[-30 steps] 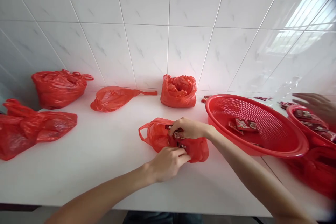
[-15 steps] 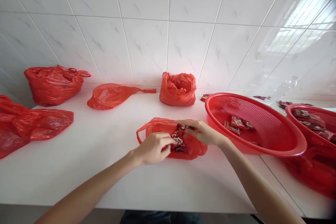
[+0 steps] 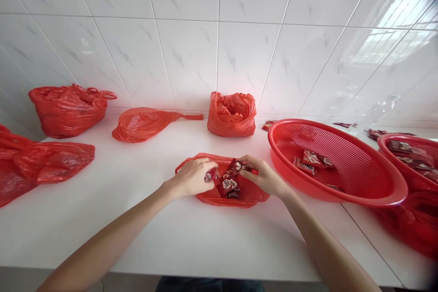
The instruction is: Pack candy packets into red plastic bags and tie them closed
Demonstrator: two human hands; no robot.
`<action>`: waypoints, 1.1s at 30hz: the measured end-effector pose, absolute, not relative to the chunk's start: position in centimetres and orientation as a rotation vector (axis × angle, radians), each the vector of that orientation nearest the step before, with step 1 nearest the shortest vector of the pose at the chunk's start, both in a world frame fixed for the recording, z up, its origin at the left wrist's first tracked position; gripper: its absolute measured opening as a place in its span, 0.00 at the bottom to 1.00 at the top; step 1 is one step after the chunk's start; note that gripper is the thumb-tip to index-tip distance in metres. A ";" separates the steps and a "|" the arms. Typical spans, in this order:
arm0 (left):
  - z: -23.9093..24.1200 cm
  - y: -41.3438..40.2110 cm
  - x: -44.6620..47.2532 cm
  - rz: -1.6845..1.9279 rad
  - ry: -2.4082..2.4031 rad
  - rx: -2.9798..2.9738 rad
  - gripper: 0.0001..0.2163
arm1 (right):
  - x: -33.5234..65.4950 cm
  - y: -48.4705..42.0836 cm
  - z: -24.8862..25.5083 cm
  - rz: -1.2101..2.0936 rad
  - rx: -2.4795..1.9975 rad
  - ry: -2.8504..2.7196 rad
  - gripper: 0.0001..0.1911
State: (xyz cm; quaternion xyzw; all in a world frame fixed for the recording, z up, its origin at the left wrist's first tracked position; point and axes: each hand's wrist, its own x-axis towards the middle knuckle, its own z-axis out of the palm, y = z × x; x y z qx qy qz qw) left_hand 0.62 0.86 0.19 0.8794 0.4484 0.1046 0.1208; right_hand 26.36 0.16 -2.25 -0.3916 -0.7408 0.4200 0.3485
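A small red plastic bag (image 3: 219,198) lies open on the white counter (image 3: 143,228) in front of me, with dark red candy packets (image 3: 230,185) showing inside it. My left hand (image 3: 191,177) pinches the bag's left rim, fingers closed. My right hand (image 3: 263,175) grips the right rim together with a dark packet. The two hands hold the bag's mouth apart.
A large red mesh basket (image 3: 383,191) with a few packets stands at the right, and a second red basket (image 3: 410,143) behind it. Filled red bags sit at the back middle (image 3: 232,114), back left (image 3: 66,108) and far left (image 3: 41,162). A limp bag (image 3: 143,124) lies between them.
Both hands have moved from the bag's contents out to its rim and pulled the mouth open. Another person's hand over the far right basket is gone.
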 end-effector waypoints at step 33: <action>-5.7 2.5 1.9 0.999 1.142 2.410 0.16 | 25.1 -0.4 -4.4 0.479 -1.447 -2.087 0.11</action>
